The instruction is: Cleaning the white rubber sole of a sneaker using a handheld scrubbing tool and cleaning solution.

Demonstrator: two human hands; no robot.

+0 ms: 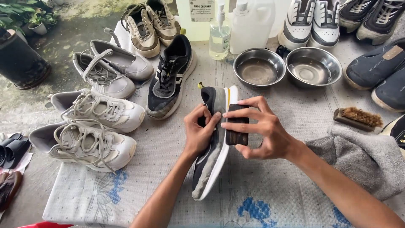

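The left hand holds a grey sneaker tilted on its side above the middle of the desk. Its grip is clenched on the upper, and the white sole faces the right hand. The toe points toward the person and the heel points away.

The right hand has its grip clenched on a dark wooden brush. Fingers lie along the top and the thumb sits below. The brush is pressed against the white sole edge near the heel.

The desk carries a pale patterned cloth with blue floral print. To the left lie two pairs of white lace-up sneakers and a black sneaker with white stripes. A beige pair rests at the far edge.

Behind the held shoe stand two steel bowls, side by side and touching. A clear pump bottle and a white plastic jug stand beyond them.

To the right, a bristle brush lies just beside a grey towel. Dark slip-on shoes lie near the right edge.
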